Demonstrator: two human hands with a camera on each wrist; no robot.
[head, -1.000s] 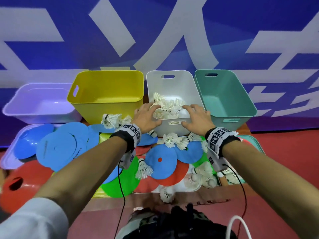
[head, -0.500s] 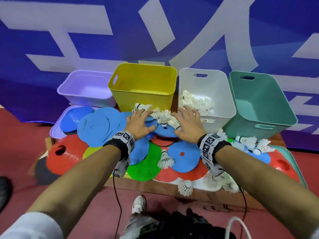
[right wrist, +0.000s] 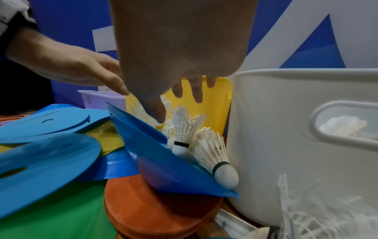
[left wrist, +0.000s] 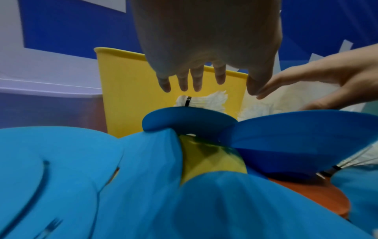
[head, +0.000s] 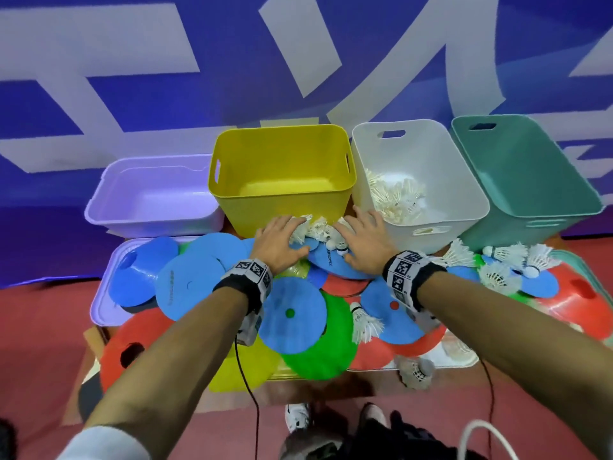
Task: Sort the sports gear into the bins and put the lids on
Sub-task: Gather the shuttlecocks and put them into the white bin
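A low table (head: 371,376) stands on a red floor (head: 39,327) in front of a blue banner (head: 232,61) with large white shapes. Along the table's far edge sit four open bins: a lilac bin (head: 149,194), a yellow bin (head: 282,174), a white bin (head: 421,180) with shuttlecocks heaped inside, and a green bin (head: 527,174). In front of them lies a jumble of flat blue discs (head: 292,313), a green disc (head: 331,346), red cones (head: 132,343) and loose shuttlecocks, some resting on lids, among them a lilac lid (head: 106,303) at the left. A small cluster of shuttlecocks (head: 318,232) lies on a blue disc just in front of the yellow bin, close to the white bin's near corner. The left hand (head: 278,247) and the right hand (head: 368,244) flank this cluster, palms down, one on each side of it. From the wrist views both hands have fingers spread and fairly straight, hovering over the feathers; the right thumb (right wrist: 155,110) reaches down among them, and I cannot tell whether it presses on one. Neither hand holds a shuttlecock. More shuttlecocks lie at the right, near the green bin, well away from both hands.
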